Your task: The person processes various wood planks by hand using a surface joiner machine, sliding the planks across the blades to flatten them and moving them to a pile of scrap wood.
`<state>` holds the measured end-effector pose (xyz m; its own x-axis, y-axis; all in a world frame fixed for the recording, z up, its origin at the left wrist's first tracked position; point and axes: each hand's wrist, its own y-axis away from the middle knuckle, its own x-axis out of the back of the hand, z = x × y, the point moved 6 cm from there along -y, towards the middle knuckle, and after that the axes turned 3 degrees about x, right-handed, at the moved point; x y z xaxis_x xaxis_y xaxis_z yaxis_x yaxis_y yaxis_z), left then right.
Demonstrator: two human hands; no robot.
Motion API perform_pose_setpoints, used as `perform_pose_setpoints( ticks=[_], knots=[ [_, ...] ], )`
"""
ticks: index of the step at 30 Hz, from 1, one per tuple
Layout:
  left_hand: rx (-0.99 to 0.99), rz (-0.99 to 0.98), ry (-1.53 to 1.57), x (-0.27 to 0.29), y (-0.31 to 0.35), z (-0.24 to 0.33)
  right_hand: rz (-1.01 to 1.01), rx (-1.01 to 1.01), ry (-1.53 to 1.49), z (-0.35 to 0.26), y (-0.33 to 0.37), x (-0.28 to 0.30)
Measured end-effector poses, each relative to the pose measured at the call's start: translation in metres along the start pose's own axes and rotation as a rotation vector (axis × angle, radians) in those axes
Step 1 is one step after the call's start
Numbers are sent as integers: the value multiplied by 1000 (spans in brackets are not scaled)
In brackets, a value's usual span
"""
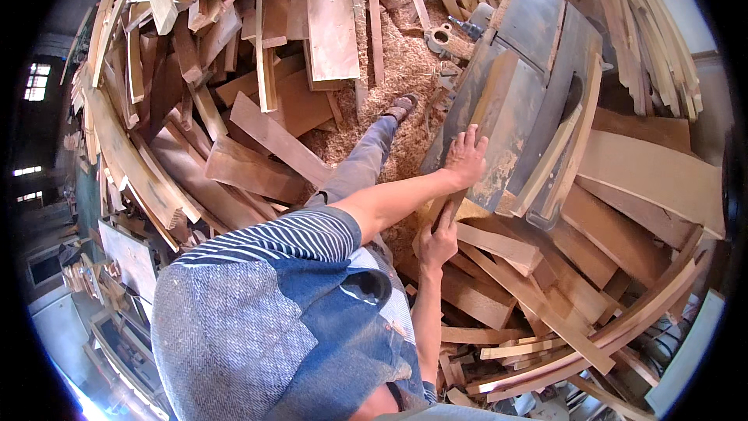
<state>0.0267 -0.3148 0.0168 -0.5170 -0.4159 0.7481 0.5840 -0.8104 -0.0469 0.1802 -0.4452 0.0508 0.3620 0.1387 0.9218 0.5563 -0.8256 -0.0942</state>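
A narrow wooden board (494, 92) lies lengthwise along the grey metal table (531, 19) of a woodworking machine that looks like a jointer. My left hand (466, 157) rests on top of this board, its fingers spread over the wood. At the board's near end, my right hand (436, 243) is closed around it, with the thumb up along its side. Part of the board is hidden under my left hand. A fence-like wooden strip (573, 160) runs along the right side of the table.
Wood shavings (413, 47) cover the floor around my shoe (400, 107). Offcuts (333, 27) are heaped at the far left. Wide curved planks (650, 175) and stacked boards (545, 281) crowd the right and near right. Long strips (647, 31) lean at the far right.
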Motion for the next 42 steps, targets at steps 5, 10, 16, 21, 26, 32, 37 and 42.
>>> perform_pose_setpoints(
  ticks=[5, 10, 16, 21, 26, 32, 37, 42],
  knots=[
    [-82, 120, 34, -5, -22, -1, -3, -17, 21, 3, -21, -9],
    [-146, 158, 4, -7, -64, -4, -32, -52, 18, 4, -62, -15],
    [-154, 141, 6, -18, -128, -5, -16, -66, 40, 7, -124, -19],
    [-146, 104, 23, -32, -194, -3, -9, -101, 29, 12, -186, -20],
    [-124, 79, 19, -32, -267, -13, -28, -106, 27, 12, -259, -30],
    [-217, 170, 226, 40, -241, -54, 87, -87, 107, 26, -340, -37],
    [129, 54, 48, 61, -99, -193, 97, -38, 156, 28, -418, -45],
    [394, -43, 85, 46, -9, -273, 91, -63, 187, 39, -486, -56]
  ],
)
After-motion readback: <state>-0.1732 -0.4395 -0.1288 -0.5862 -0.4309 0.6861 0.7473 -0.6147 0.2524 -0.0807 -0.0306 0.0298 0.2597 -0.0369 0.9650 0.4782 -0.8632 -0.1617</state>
